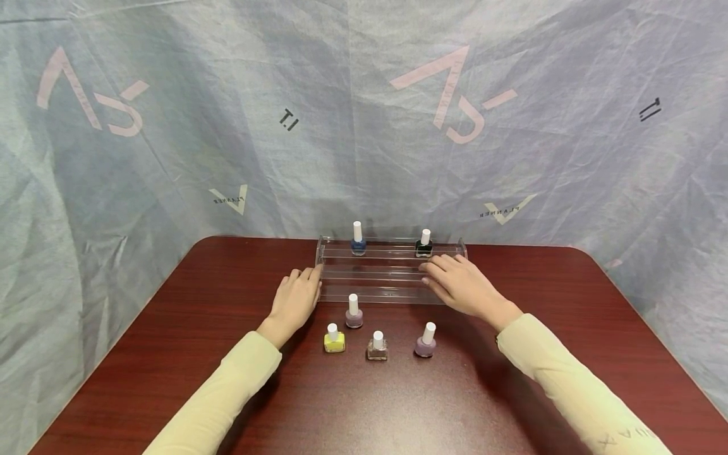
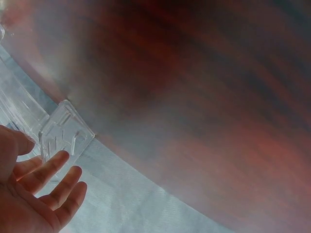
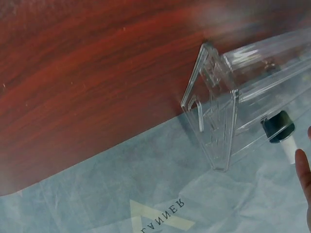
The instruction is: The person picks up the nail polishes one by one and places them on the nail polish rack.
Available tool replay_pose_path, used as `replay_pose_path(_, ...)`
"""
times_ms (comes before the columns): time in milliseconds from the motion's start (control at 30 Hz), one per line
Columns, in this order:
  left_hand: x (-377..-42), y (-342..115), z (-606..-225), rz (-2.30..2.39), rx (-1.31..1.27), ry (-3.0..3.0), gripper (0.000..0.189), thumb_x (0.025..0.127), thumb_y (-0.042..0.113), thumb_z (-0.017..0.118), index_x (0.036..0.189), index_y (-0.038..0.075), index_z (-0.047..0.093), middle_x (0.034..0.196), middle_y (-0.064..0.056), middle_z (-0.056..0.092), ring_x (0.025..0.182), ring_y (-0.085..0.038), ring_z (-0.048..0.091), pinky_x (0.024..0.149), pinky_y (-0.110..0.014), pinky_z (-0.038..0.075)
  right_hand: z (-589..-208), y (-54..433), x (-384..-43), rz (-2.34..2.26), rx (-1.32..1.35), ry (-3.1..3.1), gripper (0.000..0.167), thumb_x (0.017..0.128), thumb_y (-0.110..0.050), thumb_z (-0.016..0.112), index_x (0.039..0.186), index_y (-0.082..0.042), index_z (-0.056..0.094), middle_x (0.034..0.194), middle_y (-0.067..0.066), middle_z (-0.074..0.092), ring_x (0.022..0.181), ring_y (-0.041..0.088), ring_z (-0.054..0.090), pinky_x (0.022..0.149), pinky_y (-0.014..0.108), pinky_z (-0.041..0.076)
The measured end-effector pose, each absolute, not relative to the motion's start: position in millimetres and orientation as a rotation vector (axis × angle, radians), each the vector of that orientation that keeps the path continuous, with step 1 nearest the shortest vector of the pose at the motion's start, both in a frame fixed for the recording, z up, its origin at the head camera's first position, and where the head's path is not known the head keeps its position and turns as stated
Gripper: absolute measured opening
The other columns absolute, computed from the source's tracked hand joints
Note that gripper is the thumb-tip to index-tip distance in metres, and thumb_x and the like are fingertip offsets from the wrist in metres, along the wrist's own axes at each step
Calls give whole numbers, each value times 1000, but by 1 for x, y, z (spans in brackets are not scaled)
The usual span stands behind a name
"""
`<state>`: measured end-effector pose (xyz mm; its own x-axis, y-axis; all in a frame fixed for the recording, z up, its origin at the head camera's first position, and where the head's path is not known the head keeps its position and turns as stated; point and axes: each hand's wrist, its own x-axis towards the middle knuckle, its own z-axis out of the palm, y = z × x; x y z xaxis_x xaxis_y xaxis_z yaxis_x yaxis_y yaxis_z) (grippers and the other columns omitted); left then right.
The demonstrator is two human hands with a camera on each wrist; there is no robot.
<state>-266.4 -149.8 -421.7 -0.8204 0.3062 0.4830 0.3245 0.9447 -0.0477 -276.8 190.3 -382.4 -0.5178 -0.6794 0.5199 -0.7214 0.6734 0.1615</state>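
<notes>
A clear tiered nail polish rack (image 1: 372, 276) stands at the back of the table. On its top tier are a blue nail polish bottle (image 1: 357, 244) and a dark green one (image 1: 423, 247), both white-capped. My left hand (image 1: 294, 297) is at the rack's left end, fingers loosely bent; the left wrist view has its fingertips right at the clear end panel (image 2: 68, 133). Over the rack's right part, my right hand (image 1: 463, 287) reaches with extended fingers, just in front of the green bottle. In the right wrist view, only a little of that hand shows, beside the bottle's white cap (image 3: 290, 149).
In front of the rack stand a yellow bottle (image 1: 334, 342), a mauve bottle (image 1: 354, 318), a brownish bottle (image 1: 377, 350) and another mauve bottle (image 1: 424, 345). A grey printed cloth (image 1: 352, 158) hangs right behind the dark red table (image 1: 188, 328).
</notes>
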Motion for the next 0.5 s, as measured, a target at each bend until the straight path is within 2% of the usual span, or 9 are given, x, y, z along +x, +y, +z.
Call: replay_pose_path(500, -267, -150, -422, -50, -449, -2604, 38, 89, 17, 56, 125, 6, 53, 105, -10, 64, 91, -30, 57, 70, -42, 49, -393, 189, -255, 126, 1174, -2270, 22, 88, -26, 56, 104, -12, 62, 94, -1, 61, 86, 17, 57, 75, 35, 43)
